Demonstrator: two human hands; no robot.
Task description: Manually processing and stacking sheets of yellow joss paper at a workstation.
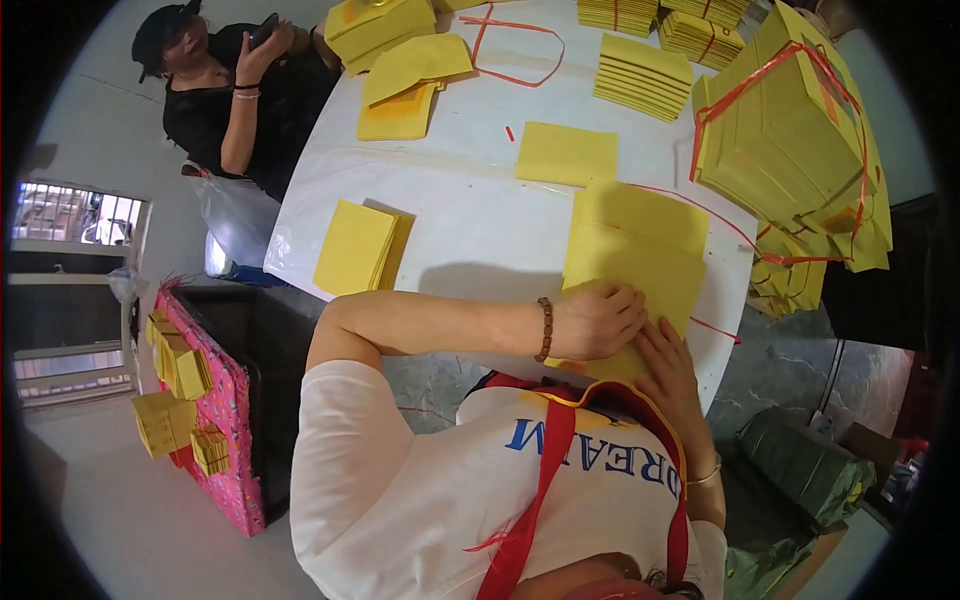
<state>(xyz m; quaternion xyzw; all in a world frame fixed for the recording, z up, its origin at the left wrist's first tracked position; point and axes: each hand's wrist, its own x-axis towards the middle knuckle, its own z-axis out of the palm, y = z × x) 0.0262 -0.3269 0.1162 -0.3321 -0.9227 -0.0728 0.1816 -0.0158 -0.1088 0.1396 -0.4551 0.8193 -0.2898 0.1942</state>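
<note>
A large yellow paper sheet point(632, 245) lies on the white table in front of me, with fold lines across it. My left hand point(603, 318), a brown bead bracelet at its wrist, rests on the near part of this sheet. Its fingers are curled together at the paper, though the fingertips are partly hidden. Beside it, my right hand point(668, 365) lies with fingers stretched out on the sheet's right near edge. Just beyond the sheet is a smaller folded yellow paper point(568, 153).
Red ribbon point(735, 228) runs along the table's right side. A tall, ribbon-tied yellow paper stack point(785, 140) stands at far right. More yellow stacks point(642, 78) sit at the back, another point(358, 247) at left. A person in black point(235, 100) sits far left, holding a phone.
</note>
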